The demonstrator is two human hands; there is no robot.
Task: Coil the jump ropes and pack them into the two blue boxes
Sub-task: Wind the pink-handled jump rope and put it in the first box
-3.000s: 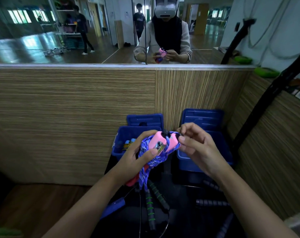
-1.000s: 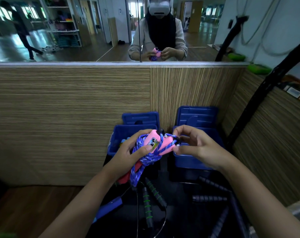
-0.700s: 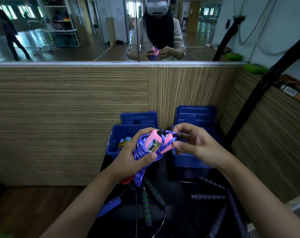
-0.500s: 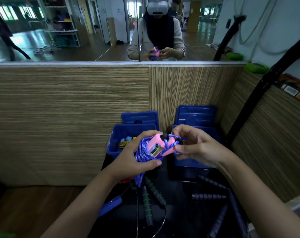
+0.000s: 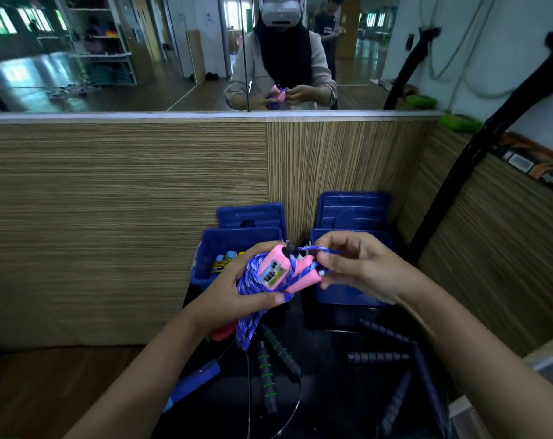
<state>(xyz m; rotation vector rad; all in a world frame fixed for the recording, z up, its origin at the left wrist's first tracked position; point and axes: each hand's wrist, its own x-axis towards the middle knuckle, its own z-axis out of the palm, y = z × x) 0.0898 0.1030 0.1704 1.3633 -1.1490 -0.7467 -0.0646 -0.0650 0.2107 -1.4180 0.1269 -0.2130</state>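
Up front, the left hand [image 5: 237, 296] clasps the pink-handled jump rope with blue braided cord [image 5: 276, 274] to keep its coils bunched, while the right hand [image 5: 360, 270] pinches a cord strand, likely cinching it above the two open blue plastic boxes [image 5: 348, 296].

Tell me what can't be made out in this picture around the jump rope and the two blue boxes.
- Right blue box, head view: its inside is hidden behind the right hand.
- Left blue box: the left hand and the pink-handled rope cover much of its contents.
- The label on the pink handle is too small to read.
- Dark ropes on the black surface below: too dim to count.
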